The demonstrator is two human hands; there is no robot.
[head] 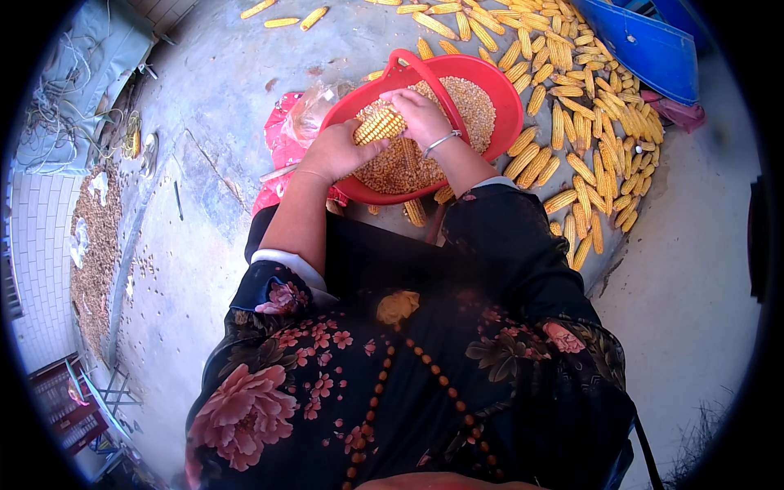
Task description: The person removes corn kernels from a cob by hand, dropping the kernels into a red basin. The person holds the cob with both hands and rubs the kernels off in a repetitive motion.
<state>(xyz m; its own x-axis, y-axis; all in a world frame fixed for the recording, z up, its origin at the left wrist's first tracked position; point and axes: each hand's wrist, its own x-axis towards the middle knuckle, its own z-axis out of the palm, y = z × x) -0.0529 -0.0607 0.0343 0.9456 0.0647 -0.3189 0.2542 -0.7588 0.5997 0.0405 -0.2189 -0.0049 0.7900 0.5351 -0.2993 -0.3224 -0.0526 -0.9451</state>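
Note:
Over a red plastic basket (511,116) I hold an ear of dried yellow corn (381,124) between both hands. My left hand (337,150) grips its near left end, with the thumb along the lower side. Fingers of my right hand (419,116) lie on the ear's upper right end; a silver bangle circles that wrist. Loose corn kernels (468,101) fill much of the basket. Among them, below my hands, lies another cob (408,156). The basket's arched handle (438,86) rises just behind my right hand and passes beside its wrist.
Many corn ears (603,128) spread across the concrete floor to the right and behind the basket. A blue container (649,52) stands at the far right. Left of the basket are a red cloth (272,138) and a clear plastic bag (315,110). A brown heap (98,263) lies farther left.

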